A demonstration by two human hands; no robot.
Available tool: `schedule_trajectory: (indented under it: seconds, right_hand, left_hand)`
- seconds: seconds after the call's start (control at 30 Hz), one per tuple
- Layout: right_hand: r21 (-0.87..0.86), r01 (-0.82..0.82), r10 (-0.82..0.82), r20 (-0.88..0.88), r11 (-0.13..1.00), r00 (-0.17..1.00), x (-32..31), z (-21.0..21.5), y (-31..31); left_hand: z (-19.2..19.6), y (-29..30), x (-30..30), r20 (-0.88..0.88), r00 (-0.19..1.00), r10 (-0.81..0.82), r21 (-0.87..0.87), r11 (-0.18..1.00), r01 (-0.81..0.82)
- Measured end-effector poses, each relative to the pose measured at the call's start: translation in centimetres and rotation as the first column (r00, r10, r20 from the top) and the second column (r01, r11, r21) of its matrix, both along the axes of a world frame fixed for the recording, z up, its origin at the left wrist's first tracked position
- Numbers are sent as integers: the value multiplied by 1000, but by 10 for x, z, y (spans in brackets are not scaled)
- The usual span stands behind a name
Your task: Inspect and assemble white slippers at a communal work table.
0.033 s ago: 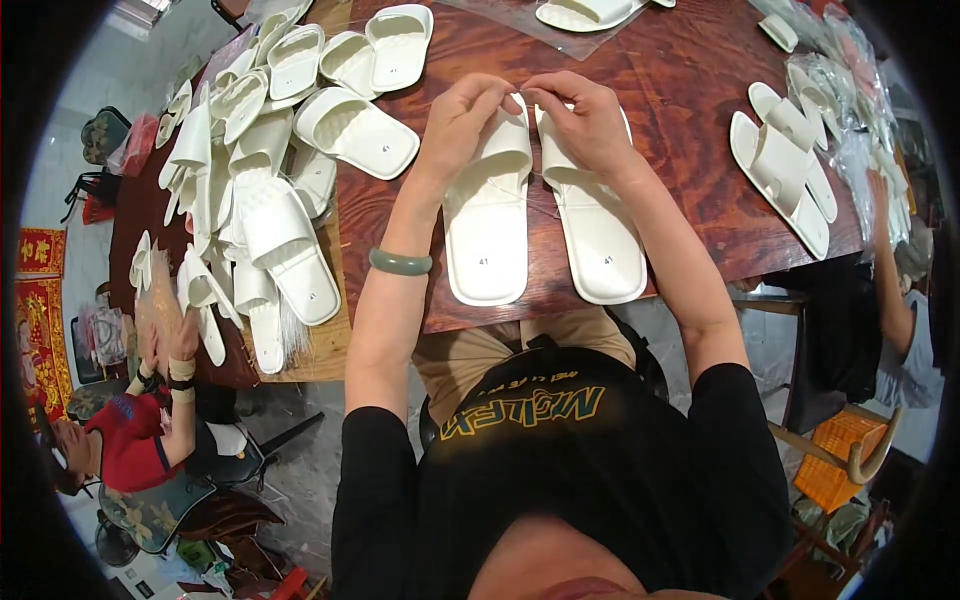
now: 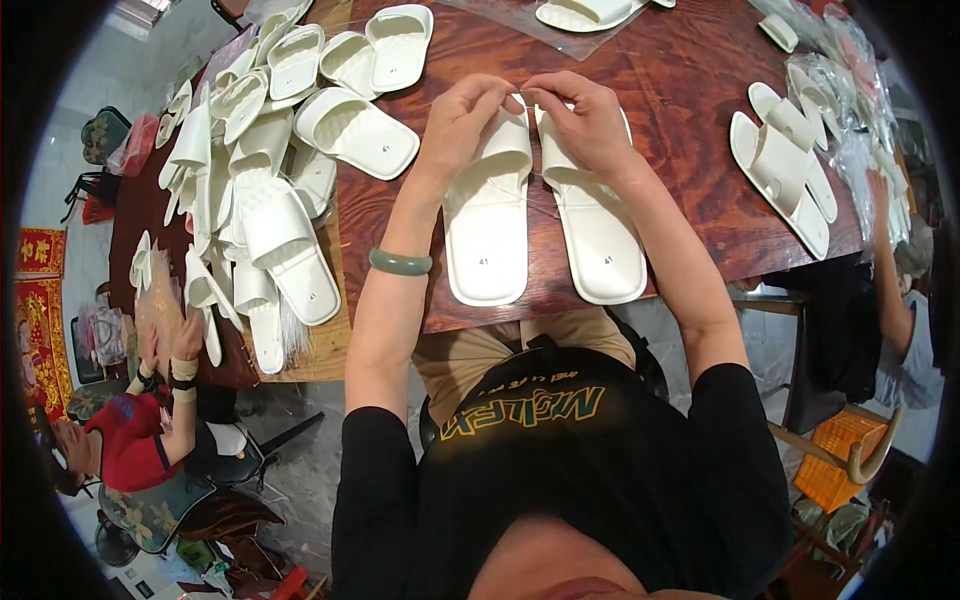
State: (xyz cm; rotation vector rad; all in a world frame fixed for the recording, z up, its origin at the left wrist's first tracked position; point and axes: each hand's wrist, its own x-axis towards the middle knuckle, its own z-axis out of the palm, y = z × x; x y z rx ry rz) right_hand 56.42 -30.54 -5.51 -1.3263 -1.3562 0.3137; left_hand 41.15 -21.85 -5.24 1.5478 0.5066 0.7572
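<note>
A pair of white slippers lies side by side before me, the left slipper [image 2: 487,245] and the right slipper [image 2: 603,250], heels toward me. Thin clear thread [image 2: 541,207] runs loosely between their straps. Over the toe of the left one, my left hand [image 2: 467,120] is closed in a pinch, a green bangle [image 2: 400,262] on its wrist. My right hand [image 2: 585,120] pinches likewise above the other toe. The fingertips almost meet, seemingly with the fine thread in them; its ends are hard to make out.
A heap of white slippers [image 2: 290,235] fills the table's left side, with a bundle of clear threads [image 2: 293,338] by its near edge. More slippers [image 2: 780,165] and clear plastic bags [image 2: 850,100] lie at right. Co-workers' hands [image 2: 165,345] and arms [image 2: 890,270] show at both sides.
</note>
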Motion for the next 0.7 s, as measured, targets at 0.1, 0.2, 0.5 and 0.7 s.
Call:
schedule_trajectory:
  seconds: [0.1, 0.2, 0.5, 0.7]
  right_hand:
    - [35, -26, 26, 6, 999, 1000, -2, 3, 0]
    - [26, -60, 60, 5, 998, 998, 1, 1, 0]
    - [-90, -11, 2, -99, 996, 995, -3, 4, -3]
    - [2, 16, -16, 7, 1000, 1000, -5, 2, -3]
  left_hand:
    - [-2, -1, -1, 17, 1000, -5, 53, 999, 4]
    - [-2, -4, -2, 58, 998, -1, 89, 996, -4]
    - [-5, -2, -2, 35, 999, 26, 32, 999, -27]
    - [-4, -2, -1, 104, 995, -13, 33, 999, 9]
